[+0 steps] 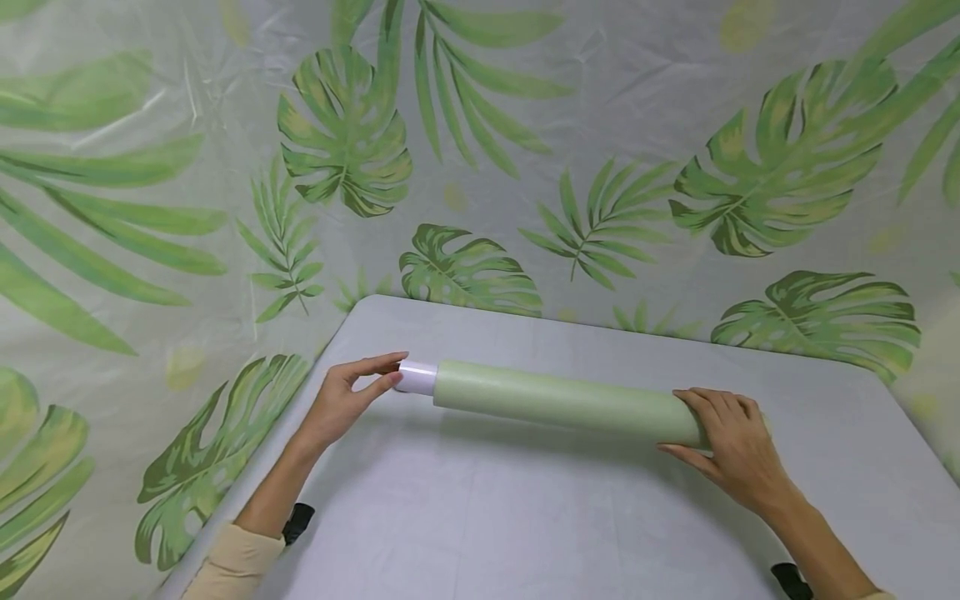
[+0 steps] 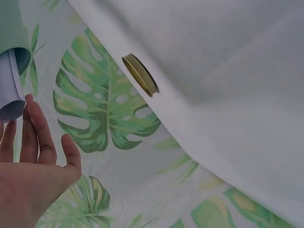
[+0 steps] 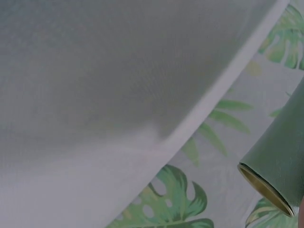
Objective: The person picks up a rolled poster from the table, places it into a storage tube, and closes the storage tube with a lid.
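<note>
A green tube hangs above the table, held crosswise with its right end a little closer to the person. A white paper roll sticks out of its left end, partly inside, and the left wrist view shows the roll's outer end is hollow. The left hand has its thumb and forefinger pinching that end. 1 finger of it (the little one, by the left wrist view) stands apart from the others.

The right hand grips the tube near its other end, 4 fingers close together over the top and the thumb on the near side. A gold rim rings the tube's end in the right wrist view.

A round gold lid sits at the edge of the white table. 2 black pieces show, 1 by each wrist, and a beige sleeve covers the left forearm. Around the table spreads a pale sheet printed with green leaves.
</note>
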{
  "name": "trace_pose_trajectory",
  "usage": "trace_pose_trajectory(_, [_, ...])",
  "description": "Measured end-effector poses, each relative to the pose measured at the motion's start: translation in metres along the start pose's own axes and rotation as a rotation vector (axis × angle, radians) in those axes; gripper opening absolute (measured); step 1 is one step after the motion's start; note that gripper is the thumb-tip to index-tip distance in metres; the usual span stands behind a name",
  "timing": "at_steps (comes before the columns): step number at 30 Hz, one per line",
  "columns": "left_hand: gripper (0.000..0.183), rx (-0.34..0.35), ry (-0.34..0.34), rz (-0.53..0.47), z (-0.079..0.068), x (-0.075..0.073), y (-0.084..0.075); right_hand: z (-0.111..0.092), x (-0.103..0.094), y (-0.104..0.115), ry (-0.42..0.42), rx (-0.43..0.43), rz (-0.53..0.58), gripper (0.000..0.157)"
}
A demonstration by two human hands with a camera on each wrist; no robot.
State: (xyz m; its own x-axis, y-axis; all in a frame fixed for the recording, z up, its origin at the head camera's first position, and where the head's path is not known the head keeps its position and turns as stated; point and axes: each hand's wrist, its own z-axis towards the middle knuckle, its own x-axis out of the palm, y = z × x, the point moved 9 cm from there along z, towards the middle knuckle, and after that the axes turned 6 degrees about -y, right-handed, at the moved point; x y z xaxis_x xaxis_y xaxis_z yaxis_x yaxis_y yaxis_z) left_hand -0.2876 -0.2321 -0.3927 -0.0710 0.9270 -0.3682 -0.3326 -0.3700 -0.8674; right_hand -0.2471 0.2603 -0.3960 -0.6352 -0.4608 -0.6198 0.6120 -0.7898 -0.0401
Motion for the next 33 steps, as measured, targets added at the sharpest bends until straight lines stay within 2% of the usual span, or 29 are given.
trace_pose_trajectory(12, [0.034,0.026,-0.018,0.001,0.002,0.009,-0.009,0.002,0.005,0.004,0.003,-0.001,0.03,0.089])
trace_pose_trajectory(21, [0.035,0.033,-0.027,-0.038,0.002,0.013,-0.015,0.003,0.008,0.008,0.009,0.005,0.039,0.09])
trace_pose_trajectory(33, [0.032,0.044,-0.034,-0.068,0.002,0.025,-0.018,0.006,0.013,0.014,0.004,0.003,0.034,0.09])
